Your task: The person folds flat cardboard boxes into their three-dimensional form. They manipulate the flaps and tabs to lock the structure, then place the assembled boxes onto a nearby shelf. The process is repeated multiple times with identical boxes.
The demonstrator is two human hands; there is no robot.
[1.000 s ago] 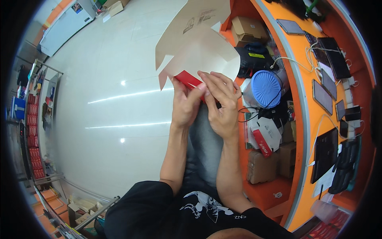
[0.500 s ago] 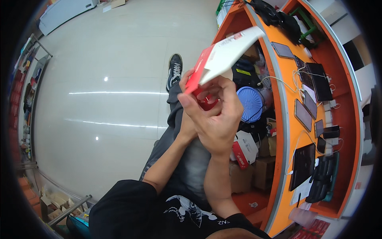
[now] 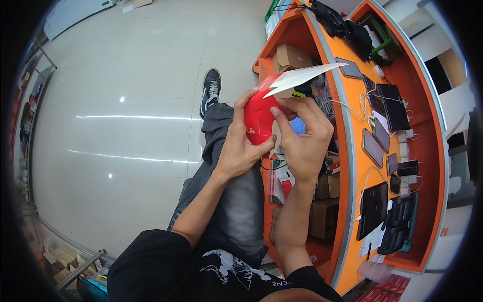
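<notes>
Between my two hands is a red and white folded piece of cardboard [image 3: 258, 117], held above my knees. Its red rounded panel faces me, and a pale white flap sticks out to the upper right. My left hand [image 3: 237, 146] grips the red panel's left side, with the thumb at its lower edge. My right hand [image 3: 308, 137] pinches the right side, its thumb pressed on the red face. Some of the right fingertips are hidden behind the cardboard.
An orange counter [image 3: 347, 211] at my right bears phones, cables, a black tablet [image 3: 373, 210] and a laptop [image 3: 393, 106]. Its open shelf holds cardboard boxes [image 3: 293, 57] and a blue round lid [image 3: 298, 126], partly hidden. A metal-railed rack [image 3: 80, 271] stands at left.
The cardboard has turned so its red panel faces me. My hands have moved apart, from overlapping to gripping opposite sides. The view has shifted slightly.
</notes>
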